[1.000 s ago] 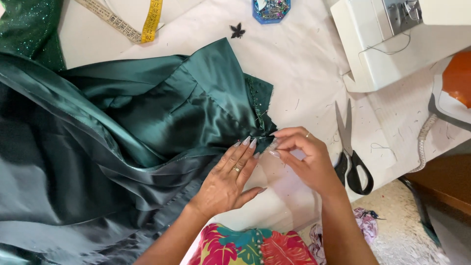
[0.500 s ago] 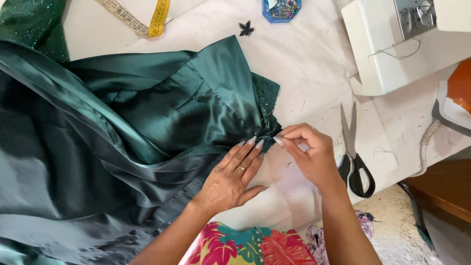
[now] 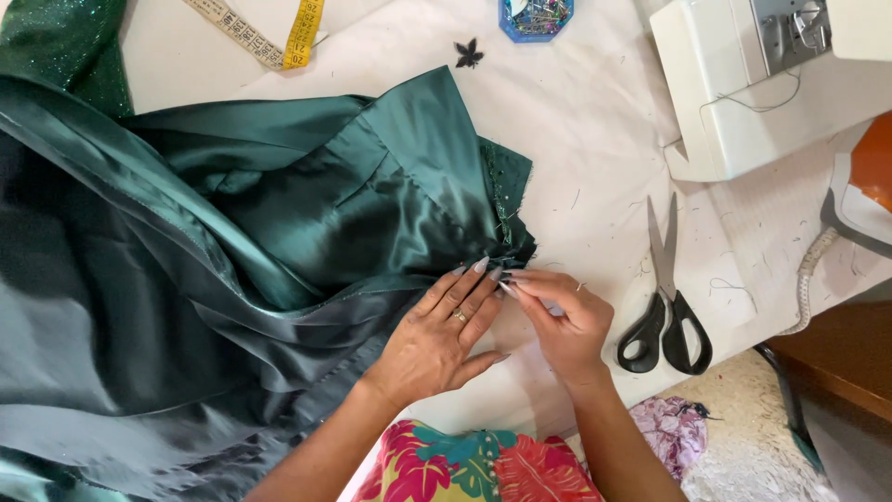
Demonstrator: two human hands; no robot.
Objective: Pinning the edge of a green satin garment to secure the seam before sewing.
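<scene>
A dark green satin garment (image 3: 279,242) lies spread over the white table (image 3: 576,121), its sparkly trimmed edge (image 3: 506,200) pointing right. My left hand (image 3: 441,330) rests flat on the fabric near that edge, fingers together, a ring on one finger. My right hand (image 3: 562,321) is beside it, fingertips pinched at the corner of the fabric edge (image 3: 511,265); whether it holds a pin or needle is too small to tell.
Black-handled scissors (image 3: 667,307) lie right of my right hand. A white sewing machine (image 3: 762,84) stands at the back right. A yellow tape measure (image 3: 274,33), a blue pin box (image 3: 537,17) and a small dark appliqué (image 3: 468,54) lie at the back.
The view has shifted slightly. Both hands stay at the garment's edge; my right hand's fingertips have closed in tighter on the fabric corner.
</scene>
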